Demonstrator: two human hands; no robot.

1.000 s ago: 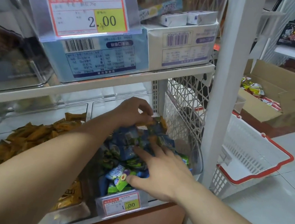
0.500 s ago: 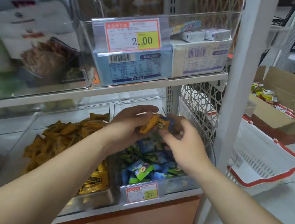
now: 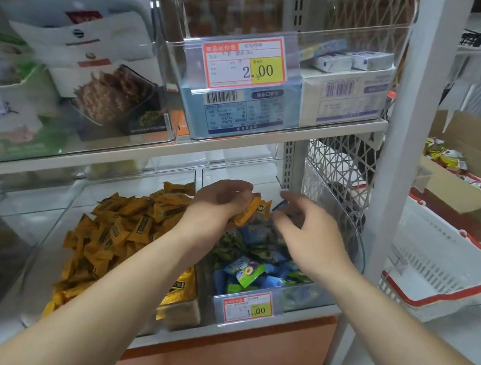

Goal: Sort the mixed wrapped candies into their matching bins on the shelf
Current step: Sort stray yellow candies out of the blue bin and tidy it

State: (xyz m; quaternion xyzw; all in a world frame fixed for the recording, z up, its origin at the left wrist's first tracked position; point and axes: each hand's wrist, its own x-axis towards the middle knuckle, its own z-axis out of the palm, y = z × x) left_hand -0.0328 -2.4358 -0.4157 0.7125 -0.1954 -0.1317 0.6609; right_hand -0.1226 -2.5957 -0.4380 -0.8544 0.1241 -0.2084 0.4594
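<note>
My left hand (image 3: 220,202) is shut on a few orange wrapped candies (image 3: 253,210), held above the right clear bin (image 3: 322,296) on the bottom shelf. That bin holds blue and green wrapped candies (image 3: 244,274). The left clear bin (image 3: 70,204) next to it is heaped with orange wrapped candies (image 3: 120,226). My right hand (image 3: 304,231) hovers just right of the held candies, fingers curled and apart, with nothing in it that I can see.
A price tag reading 1.00 (image 3: 246,309) clips to the right bin's front. The shelf above carries boxed goods behind a 2.00 tag (image 3: 245,67). A white upright post (image 3: 404,146) stands at right, then a white basket with red rim (image 3: 440,273) and an open cardboard box (image 3: 472,176) on the floor.
Both hands came up out of the blue and green pile. My left hand now holds orange candies, and my right hand has let go of them and drawn slightly right.
</note>
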